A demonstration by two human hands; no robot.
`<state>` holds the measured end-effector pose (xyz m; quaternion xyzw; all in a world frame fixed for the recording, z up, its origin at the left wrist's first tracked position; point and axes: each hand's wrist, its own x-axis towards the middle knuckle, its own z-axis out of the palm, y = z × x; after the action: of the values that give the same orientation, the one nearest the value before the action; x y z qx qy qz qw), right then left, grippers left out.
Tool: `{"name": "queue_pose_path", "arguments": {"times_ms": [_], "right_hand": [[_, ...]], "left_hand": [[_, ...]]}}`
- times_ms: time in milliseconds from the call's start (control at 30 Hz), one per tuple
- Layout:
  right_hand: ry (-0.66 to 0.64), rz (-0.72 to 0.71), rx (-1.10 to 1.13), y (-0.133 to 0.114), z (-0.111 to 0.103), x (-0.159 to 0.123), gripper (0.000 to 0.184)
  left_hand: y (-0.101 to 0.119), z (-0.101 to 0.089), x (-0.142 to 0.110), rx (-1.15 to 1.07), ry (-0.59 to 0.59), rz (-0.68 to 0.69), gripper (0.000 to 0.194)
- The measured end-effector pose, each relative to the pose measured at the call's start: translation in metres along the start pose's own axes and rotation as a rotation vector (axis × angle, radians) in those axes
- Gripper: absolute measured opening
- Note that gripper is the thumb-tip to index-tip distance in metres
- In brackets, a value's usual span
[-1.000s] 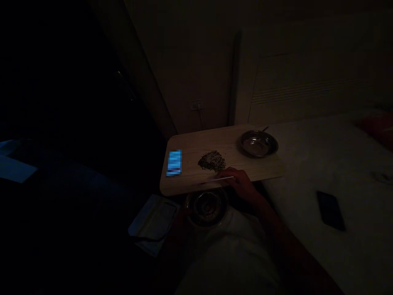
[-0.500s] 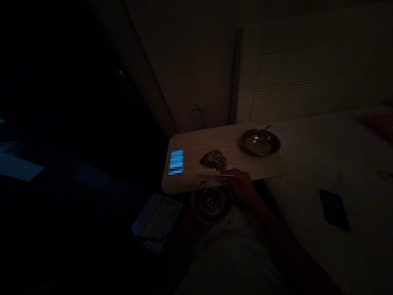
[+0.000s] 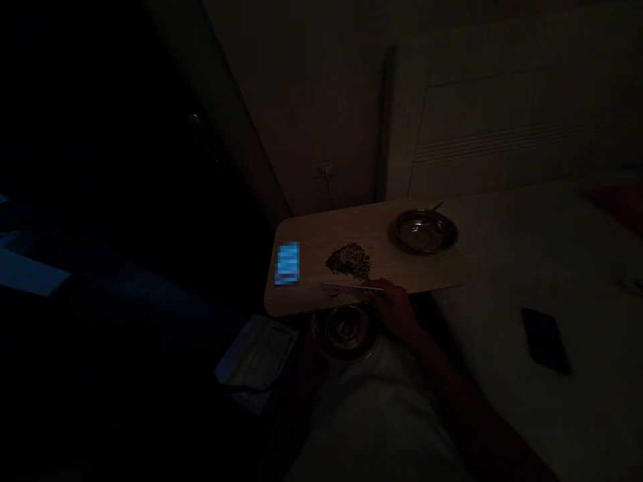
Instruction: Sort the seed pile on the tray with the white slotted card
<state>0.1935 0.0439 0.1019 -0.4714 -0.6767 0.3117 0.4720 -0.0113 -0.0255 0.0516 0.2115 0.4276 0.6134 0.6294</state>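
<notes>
In the dim head view, my right hand (image 3: 394,304) is closed on the end of a thin, pale flat strip, perhaps a card or blade (image 3: 349,290). The strip lies along the near edge of a wooden table (image 3: 311,234). Just beyond it is a loose heap of small dark pieces (image 3: 349,260), too dark to name; a few dark bits lie on the near side of the strip. Below the table edge a metal bowl (image 3: 369,341) sits at my lap. My left hand (image 3: 314,355), mostly lost in shadow, grips its left side.
A second metal bowl (image 3: 426,234) with a utensil handle showing stands at the table's right end. A lit phone screen (image 3: 287,263) is at the left end. A dark phone (image 3: 546,340) lies on the bed (image 3: 492,268). A pale box-like object (image 3: 256,361) is at lower left.
The scene looks slightly dimmer and the view has shifted a little. Both hands, the strip and the bowl stay almost in place.
</notes>
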Motion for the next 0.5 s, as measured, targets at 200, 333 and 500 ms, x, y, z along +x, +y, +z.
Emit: {"name": "queue_pose_path", "arguments": {"times_ms": [200,333,500], "right_hand": [[0.007,0.002,0.002,0.002,0.0,-0.002,0.022],[0.004,-0.019,-0.008,-0.003,0.0,-0.002,0.021],[-0.01,-0.072,-0.022,-0.008,0.001,-0.003,0.022]], "left_hand": [[-0.003,-0.004,0.001,0.019,-0.01,0.018,0.061],[-0.007,-0.006,0.001,-0.004,-0.02,-0.019,0.063],[-0.007,-0.006,0.002,-0.027,-0.02,0.003,0.061]]}}
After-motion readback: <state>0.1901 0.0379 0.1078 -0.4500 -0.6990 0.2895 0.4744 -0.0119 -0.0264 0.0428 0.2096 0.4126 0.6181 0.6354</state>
